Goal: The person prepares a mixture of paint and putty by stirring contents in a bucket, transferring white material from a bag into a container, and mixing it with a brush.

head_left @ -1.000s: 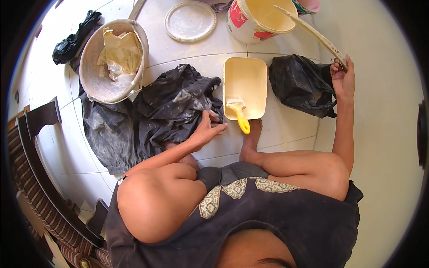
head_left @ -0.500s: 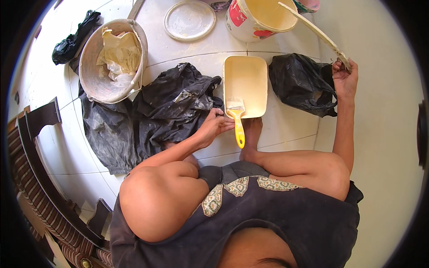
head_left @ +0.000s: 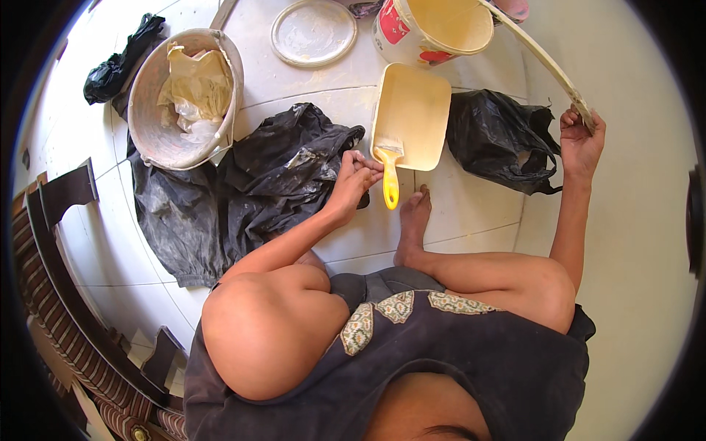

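My left hand (head_left: 351, 182) grips the near left corner of a cream-coated paint tray (head_left: 419, 95), its fingertips partly hidden at the rim. A paintbrush (head_left: 390, 184) with a yellow handle lies in the tray, bristles inside and handle jutting over the near edge. Out to the right, my right hand (head_left: 583, 147) is closed round the near end of a long, paint-smeared wooden stick (head_left: 543, 57). The stick's far end reaches over a white paint bucket (head_left: 399, 37) with red patches and cream paint inside.
A round lid (head_left: 314, 33) lies left of the paint bucket. Dirty dark cloth (head_left: 276, 184) spreads beside a grey bucket (head_left: 143, 103) holding crumpled plastic. A black plastic bag (head_left: 500, 140) sits right of the tray. Dark wooden furniture (head_left: 73, 250) stands at the left.
The tray, with the brush in it, has moved away from me toward the paint bucket, along with my left hand. My right hand and the stick have shifted slightly right.
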`<state>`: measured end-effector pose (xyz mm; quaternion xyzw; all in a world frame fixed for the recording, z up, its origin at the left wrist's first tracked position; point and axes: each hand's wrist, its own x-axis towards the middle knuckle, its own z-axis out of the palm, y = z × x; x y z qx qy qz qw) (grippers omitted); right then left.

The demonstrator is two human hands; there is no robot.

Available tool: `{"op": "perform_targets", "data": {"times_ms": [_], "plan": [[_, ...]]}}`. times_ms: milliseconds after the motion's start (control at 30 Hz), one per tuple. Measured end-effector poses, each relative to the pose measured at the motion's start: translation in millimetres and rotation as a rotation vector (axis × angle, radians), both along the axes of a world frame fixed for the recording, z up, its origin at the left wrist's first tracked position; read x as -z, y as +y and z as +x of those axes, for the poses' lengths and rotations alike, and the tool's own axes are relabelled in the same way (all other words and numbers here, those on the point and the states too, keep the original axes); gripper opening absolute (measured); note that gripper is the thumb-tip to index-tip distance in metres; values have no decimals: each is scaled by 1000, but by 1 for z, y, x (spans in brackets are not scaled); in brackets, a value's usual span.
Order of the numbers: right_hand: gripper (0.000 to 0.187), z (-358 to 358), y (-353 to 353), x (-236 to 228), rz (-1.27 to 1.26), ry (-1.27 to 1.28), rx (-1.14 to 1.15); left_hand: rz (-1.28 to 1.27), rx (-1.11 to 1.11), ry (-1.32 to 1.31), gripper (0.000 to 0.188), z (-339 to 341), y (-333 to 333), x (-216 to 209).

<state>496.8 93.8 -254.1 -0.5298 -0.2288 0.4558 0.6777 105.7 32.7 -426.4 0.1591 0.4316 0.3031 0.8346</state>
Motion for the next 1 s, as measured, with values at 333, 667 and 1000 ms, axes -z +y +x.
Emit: {"op": "perform_targets", "data": {"times_ms": [333,667,1000], "plan": [[21,-11,-2,-6,-50,-34,52,51,-15,-57,25,4,11,5],[23,-18,-17,-10,-72,-198,-142,130,138,-16,13,-12,13,-4],[13,-100,-4,14,-75,-1198,-625,484,240,141,36,-17,3,-1]]}}
